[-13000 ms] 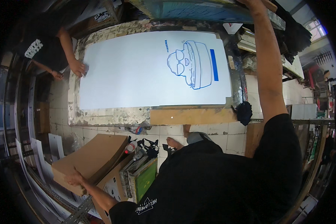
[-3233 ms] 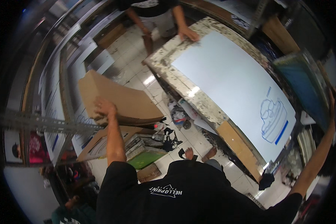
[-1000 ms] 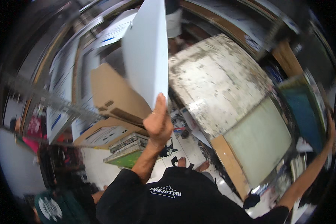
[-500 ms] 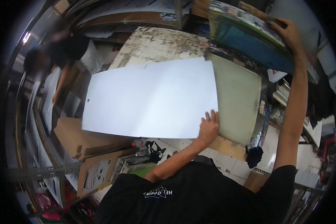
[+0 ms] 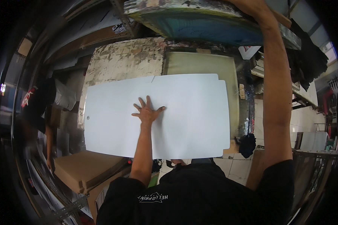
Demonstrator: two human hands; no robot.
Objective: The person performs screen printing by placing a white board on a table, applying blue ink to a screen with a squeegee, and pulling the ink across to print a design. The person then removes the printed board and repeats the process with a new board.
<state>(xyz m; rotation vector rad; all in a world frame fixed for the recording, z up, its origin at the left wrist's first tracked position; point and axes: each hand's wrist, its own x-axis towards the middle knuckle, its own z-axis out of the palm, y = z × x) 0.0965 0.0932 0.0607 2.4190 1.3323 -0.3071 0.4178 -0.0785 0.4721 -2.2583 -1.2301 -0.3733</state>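
Observation:
A large white sheet (image 5: 193, 120) with notched right corners lies across the worktop. My left hand (image 5: 146, 113) rests on it, fingers spread wide, left of its middle. Under the sheet's far right part shows a pale greenish printing bed (image 5: 202, 62). At the far side a screen printing frame (image 5: 214, 30) with blue mesh is tilted up. My right arm stretches to it, and my right hand (image 5: 251, 8) holds its raised upper edge; the fingertips are cut off by the picture's upper edge.
Paint-worn board (image 5: 120, 63) lies left of the bed. Dark cloth (image 5: 246, 145) hangs at the near right corner. A cardboard box (image 5: 88, 168) stands near left, beside metal shelving (image 5: 65, 210). Another person (image 5: 41, 105) is at far left.
The white sheet has moved right and nearer, covering more of the greenish bed. My left hand has gone from its right edge to its surface left of the middle. The frame stays raised.

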